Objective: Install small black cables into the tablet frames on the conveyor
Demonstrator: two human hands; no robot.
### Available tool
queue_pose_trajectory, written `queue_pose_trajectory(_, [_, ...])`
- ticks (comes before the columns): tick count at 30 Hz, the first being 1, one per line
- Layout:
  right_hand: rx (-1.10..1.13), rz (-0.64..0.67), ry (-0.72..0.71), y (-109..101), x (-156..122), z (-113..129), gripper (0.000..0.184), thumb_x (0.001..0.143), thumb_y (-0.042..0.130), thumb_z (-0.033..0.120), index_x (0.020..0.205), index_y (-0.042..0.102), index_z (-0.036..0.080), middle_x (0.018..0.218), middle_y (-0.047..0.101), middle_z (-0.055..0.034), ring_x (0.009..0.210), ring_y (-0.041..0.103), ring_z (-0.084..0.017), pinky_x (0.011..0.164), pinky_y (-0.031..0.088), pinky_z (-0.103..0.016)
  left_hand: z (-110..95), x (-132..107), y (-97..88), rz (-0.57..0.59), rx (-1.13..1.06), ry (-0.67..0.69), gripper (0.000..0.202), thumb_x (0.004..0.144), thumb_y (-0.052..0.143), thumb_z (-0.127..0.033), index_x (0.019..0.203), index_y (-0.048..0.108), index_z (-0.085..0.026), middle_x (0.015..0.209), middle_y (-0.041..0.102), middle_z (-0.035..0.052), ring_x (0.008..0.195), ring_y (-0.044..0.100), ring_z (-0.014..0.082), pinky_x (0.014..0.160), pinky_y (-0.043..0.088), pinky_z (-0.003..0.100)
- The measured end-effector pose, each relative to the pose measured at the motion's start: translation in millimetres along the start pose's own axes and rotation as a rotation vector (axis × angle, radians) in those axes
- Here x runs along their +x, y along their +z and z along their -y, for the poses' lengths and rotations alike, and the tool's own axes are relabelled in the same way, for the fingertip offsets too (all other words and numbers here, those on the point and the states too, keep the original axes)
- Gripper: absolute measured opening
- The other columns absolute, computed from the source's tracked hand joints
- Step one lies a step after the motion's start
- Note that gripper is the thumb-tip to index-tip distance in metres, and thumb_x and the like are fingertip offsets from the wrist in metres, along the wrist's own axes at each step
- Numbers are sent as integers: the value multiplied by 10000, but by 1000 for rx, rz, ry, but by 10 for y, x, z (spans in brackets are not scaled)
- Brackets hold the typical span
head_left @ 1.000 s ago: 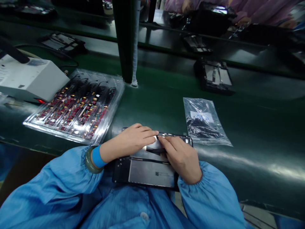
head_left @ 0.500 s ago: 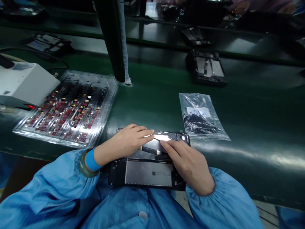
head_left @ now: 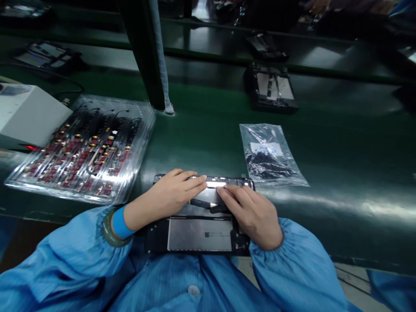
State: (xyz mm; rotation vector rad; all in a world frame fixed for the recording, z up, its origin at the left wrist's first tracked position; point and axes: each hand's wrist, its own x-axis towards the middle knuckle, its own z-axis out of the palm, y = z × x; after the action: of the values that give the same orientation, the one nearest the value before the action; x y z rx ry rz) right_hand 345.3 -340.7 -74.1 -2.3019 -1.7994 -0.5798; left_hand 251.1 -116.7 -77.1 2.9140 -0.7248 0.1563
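Observation:
A black device frame with a grey metal plate (head_left: 199,234) lies at the near edge of the green belt (head_left: 208,143), partly over my lap. My left hand (head_left: 169,195) rests on its upper left part, fingers together and stretched flat toward the middle. My right hand (head_left: 251,212) rests on its right part, fingers pressed down on a dark flat strip (head_left: 203,203) near the top of the frame. The fingertips of both hands nearly meet by a bright reflective spot at the frame's top edge. Both arms wear blue sleeves; a blue band sits on my left wrist.
A clear tray of small red and gold parts (head_left: 81,151) lies at left, beside a white box (head_left: 29,115). A clear plastic bag with dark parts (head_left: 268,156) lies at right. More black frames (head_left: 271,89) sit farther along the belt. A dark post (head_left: 143,52) stands behind.
My right hand drew back slightly and returned to the strip near the frame's top. My left hand stayed put. The view shifted so everything sits a little further left.

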Motion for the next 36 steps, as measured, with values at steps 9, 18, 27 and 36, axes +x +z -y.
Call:
queue_pose_trajectory(9, [8, 22, 22, 5, -13, -1, 239, 935, 460, 87, 1070, 653, 129, 921, 673, -91, 726, 542, -182, 603, 396, -309, 6, -1, 3, -7, -17, -13, 397, 880, 452, -56, 1264, 505, -138, 1305, 581, 116, 1172, 546, 257, 881, 422, 368])
queue_pose_trajectory(18, [-37, 117, -25, -87, 54, -4, 276, 933, 425, 93, 1082, 658, 98, 982, 681, -124, 761, 529, -217, 592, 386, -334, 17, 17, 26, 4, -10, -5, 394, 874, 444, -51, 1253, 513, -133, 1304, 581, 118, 1143, 553, 259, 859, 436, 375])
queue_pose_trajectory(27, [303, -39, 538, -128, -489, -95, 232, 892, 549, 267, 1091, 643, 192, 1095, 664, -98, 917, 626, -236, 764, 516, -356, 78, 64, -103, -2, -345, -148, 199, 923, 418, -135, 1005, 596, -172, 1209, 605, 90, 1102, 569, 194, 905, 445, 348])
queue_pose_trajectory(36, [719, 104, 1310, -122, -878, 144, 585, 799, 472, 693, 877, 717, 169, 746, 704, -76, 680, 636, -235, 587, 499, -309, 56, 243, -22, -50, -106, -330, 378, 984, 341, -365, 880, 608, -117, 839, 602, 86, 818, 570, 209, 741, 470, 336])
